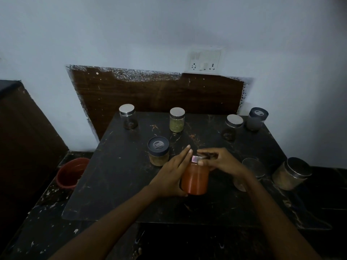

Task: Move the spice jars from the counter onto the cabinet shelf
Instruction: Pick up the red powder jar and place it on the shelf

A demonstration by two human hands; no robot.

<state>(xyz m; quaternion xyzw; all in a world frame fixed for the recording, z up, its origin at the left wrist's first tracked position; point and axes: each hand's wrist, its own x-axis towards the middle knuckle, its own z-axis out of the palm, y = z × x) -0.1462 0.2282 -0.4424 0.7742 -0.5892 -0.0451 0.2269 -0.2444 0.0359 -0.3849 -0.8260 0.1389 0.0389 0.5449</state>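
At the near middle of the dark marbled counter (116, 184): one orange-red spice jar (195, 180), upright, with its silver lid (196, 158) on, being held between both hands. Whether its base is resting on the slab or hanging just above it cannot be told.

- The left hand (172, 173) is cupping the jar's left side. Its thumb is curling round the lower front, and its index and middle fingers are lying straight up past the lid.
- The right hand (219, 162) is lying over the top from the right, with fingers and thumb curling narrowly round the lid and pinching its rim.

Other jars standing on the counter, nearest first:

- One short dark-lidded jar (158, 153) with tan contents is standing just beside the left fingertips.
- One clear glass jar (253, 167) is showing only partly behind the right wrist.
- One green herb jar (177, 120), silver-lidded, is standing at the back centre.
- One steel-lidded jar (232, 126) with dark contents low inside is standing at the back right.
- One grey jar (256, 119) with a dark two-holed cap is standing close to it at the far right corner.
- One nearly empty clear jar (128, 117), silver-lidded, is standing at the back left corner, well apart from the rest.
- One wide pale-filled jar (292, 173) with a steel lid is sitting at the right edge.

Surroundings:

- A red pot (72, 172) is sitting below the counter's left edge.
- A brown wooden panel (150, 91) is leaning against the pale wall behind the counter.
- A white socket plate (204, 61) is showing above the panel.
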